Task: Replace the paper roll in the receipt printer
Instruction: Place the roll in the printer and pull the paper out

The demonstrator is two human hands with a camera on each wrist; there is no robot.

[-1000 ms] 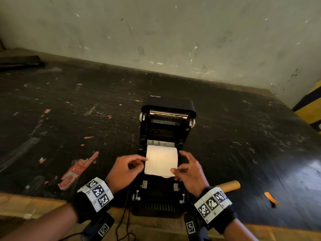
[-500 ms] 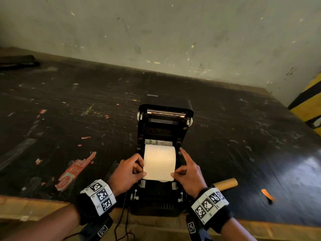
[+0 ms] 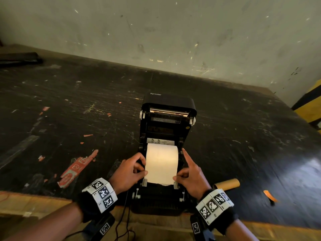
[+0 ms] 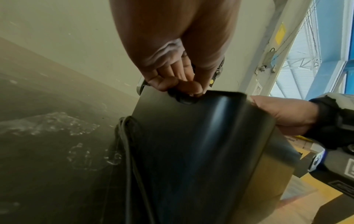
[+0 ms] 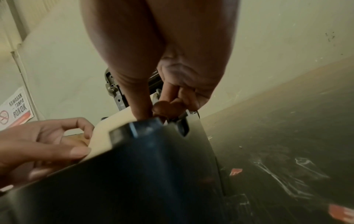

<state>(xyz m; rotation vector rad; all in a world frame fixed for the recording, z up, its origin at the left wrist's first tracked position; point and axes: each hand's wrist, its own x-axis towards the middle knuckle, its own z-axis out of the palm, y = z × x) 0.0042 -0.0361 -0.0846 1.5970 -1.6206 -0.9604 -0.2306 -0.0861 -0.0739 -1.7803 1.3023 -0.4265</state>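
The white paper roll (image 3: pixel 162 159) sits in the open bay of the black Xprinter receipt printer (image 3: pixel 167 202), its loose sheet drawn toward the person over the front of the mechanism, the torn leading edge lying between two small grey guides. The printer's lid (image 3: pixel 169 105) stands raised behind the roll, with a metal bar across its inner face. The left hand (image 3: pixel 129 173) has its thumb and curled fingers pinched on the left edge of the paper near the leading end. The right hand (image 3: pixel 190 176) pinches the right edge with thumb and curled fingers, while its index finger stretches straight forward along the printer's right wall. Both wrists carry black bands with square black-and-white markers. The printer stands at the near edge of a dark, scratched worktop (image 3: pixel 86 110), and a black cable (image 3: pixel 124 211) runs from its left front over the edge. An empty brown cardboard core (image 3: pixel 227 183) lies on the worktop just right of the right wrist, and an orange scrap (image 3: pixel 269 195) lies further right. A torn red-and-white label (image 3: pixel 76 169) sticks to the surface left of the left hand. A stained pale wall (image 3: pixel 156 32) rises behind the worktop.
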